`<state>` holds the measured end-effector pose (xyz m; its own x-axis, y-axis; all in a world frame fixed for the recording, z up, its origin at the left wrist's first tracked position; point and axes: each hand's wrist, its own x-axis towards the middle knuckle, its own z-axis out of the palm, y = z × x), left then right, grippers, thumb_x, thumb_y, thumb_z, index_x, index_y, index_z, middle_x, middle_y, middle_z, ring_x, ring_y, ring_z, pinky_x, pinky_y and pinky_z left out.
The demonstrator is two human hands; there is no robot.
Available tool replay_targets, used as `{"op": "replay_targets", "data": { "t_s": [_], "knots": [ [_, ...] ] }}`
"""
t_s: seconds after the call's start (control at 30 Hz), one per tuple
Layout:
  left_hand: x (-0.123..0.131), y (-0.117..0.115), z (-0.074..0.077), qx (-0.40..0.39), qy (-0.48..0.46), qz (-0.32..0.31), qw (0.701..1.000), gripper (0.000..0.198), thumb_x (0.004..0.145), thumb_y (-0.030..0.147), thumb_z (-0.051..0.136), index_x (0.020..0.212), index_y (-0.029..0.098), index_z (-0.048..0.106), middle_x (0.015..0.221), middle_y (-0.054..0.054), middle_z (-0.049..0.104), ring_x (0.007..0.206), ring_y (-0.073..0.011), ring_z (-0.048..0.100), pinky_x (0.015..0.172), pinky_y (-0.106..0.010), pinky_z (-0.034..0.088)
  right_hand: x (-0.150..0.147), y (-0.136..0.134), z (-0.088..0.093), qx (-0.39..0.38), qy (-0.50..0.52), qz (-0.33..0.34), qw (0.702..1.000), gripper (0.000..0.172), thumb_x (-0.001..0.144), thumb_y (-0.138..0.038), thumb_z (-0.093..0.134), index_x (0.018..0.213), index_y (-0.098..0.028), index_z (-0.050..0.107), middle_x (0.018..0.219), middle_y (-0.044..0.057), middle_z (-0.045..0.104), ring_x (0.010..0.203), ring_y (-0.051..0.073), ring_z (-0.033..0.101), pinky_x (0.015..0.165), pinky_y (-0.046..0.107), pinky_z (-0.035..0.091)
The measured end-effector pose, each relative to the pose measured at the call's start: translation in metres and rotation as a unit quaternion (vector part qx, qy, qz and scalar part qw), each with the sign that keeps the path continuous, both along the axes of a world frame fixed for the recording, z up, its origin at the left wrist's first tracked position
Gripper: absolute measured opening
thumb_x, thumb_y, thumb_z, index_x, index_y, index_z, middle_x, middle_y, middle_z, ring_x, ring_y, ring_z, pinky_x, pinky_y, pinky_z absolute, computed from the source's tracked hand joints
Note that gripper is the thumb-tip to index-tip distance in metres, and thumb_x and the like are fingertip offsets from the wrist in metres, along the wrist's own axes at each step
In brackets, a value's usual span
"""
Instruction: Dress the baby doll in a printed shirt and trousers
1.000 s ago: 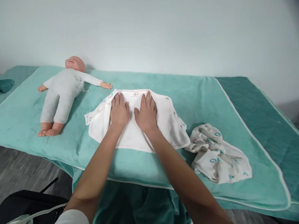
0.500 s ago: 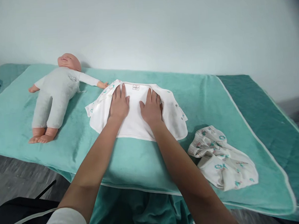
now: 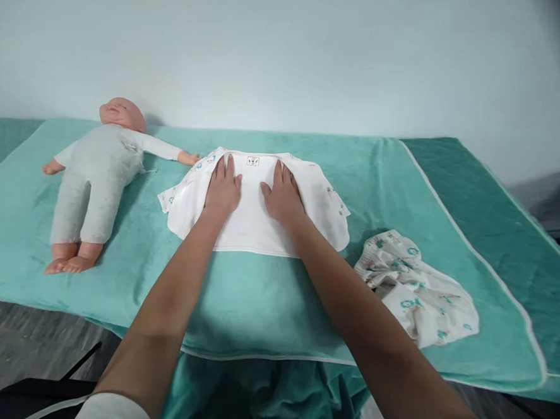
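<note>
A white baby shirt (image 3: 252,220) with a small label at the collar lies spread inside-out on a teal blanket (image 3: 392,183). My left hand (image 3: 222,191) rests flat on its left half, fingers stretched toward the collar. My right hand (image 3: 283,196) lies flat on its right half, fingers also extended. Both palms press the fabric and hold nothing. A crumpled printed garment (image 3: 415,286) with teal motifs lies to the right of my right forearm.
A baby doll (image 3: 95,176) in a grey suit lies on its back at the left, one arm reaching toward the shirt. The wall runs behind the bed. A black object (image 3: 30,402) and grey floor show at lower left.
My hands have slid slightly apart and up toward the collar on the shirt. The view has shifted a little, so the doll and garments sit at slightly different places.
</note>
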<state>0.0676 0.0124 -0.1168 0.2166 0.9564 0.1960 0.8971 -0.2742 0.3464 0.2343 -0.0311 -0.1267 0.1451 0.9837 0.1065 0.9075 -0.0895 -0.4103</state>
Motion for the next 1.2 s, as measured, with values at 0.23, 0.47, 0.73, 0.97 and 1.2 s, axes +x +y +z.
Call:
{"op": "replay_targets", "data": {
  "t_s": [0.23, 0.47, 0.73, 0.97, 1.2],
  "knots": [
    [0.000, 0.004, -0.001, -0.063, 0.024, -0.015, 0.998, 0.067, 0.109, 0.038, 0.027, 0.164, -0.001, 0.033, 0.176, -0.024, 0.026, 0.167, -0.0307, 0.024, 0.139, -0.041, 0.021, 0.003, 0.010, -0.005, -0.053, 0.048, -0.002, 0.997, 0.074, 0.109, -0.041, 0.034, 0.169, 0.002, 0.024, 0.174, 0.022, 0.022, 0.162, 0.031, 0.029, 0.136, 0.046, 0.024],
    [0.000, 0.007, -0.005, -0.058, 0.026, -0.014, 0.998, 0.068, 0.109, 0.039, 0.026, 0.164, 0.000, 0.034, 0.175, -0.024, 0.027, 0.166, -0.0325, 0.026, 0.139, -0.044, 0.022, 0.002, 0.016, -0.014, -0.023, 0.079, -0.010, 0.997, 0.075, 0.106, -0.042, 0.036, 0.168, 0.001, 0.027, 0.173, 0.022, 0.025, 0.161, 0.034, 0.031, 0.135, 0.052, 0.025],
    [-0.001, 0.004, -0.010, 0.018, -0.051, 0.003, 0.999, 0.068, 0.107, 0.038, 0.033, 0.170, 0.012, 0.024, 0.180, -0.013, 0.019, 0.170, -0.0277, 0.014, 0.141, -0.047, 0.014, -0.003, 0.014, -0.019, 0.090, 0.073, -0.002, 0.993, 0.078, 0.102, -0.033, 0.034, 0.171, -0.001, 0.014, 0.177, 0.019, 0.015, 0.165, 0.029, 0.020, 0.137, 0.050, 0.019],
    [-0.002, 0.007, -0.013, -0.003, -0.049, 0.010, 0.999, 0.069, 0.106, 0.037, 0.034, 0.170, 0.015, 0.024, 0.180, -0.010, 0.019, 0.170, -0.0258, 0.012, 0.142, -0.047, 0.011, -0.002, 0.022, -0.020, 0.042, 0.054, 0.006, 0.998, 0.077, 0.102, -0.029, 0.031, 0.168, 0.007, 0.015, 0.175, 0.024, 0.018, 0.164, 0.031, 0.022, 0.138, 0.048, 0.020],
    [0.002, 0.007, -0.003, -0.066, 0.002, 0.023, 0.998, 0.070, 0.106, 0.036, 0.028, 0.169, 0.006, 0.023, 0.180, -0.014, 0.019, 0.170, -0.0252, 0.014, 0.141, -0.041, 0.012, -0.001, 0.030, -0.023, 0.019, 0.049, 0.006, 0.999, 0.075, 0.104, -0.031, 0.031, 0.166, 0.011, 0.021, 0.172, 0.027, 0.024, 0.163, 0.034, 0.026, 0.137, 0.051, 0.022]
  ]
}}
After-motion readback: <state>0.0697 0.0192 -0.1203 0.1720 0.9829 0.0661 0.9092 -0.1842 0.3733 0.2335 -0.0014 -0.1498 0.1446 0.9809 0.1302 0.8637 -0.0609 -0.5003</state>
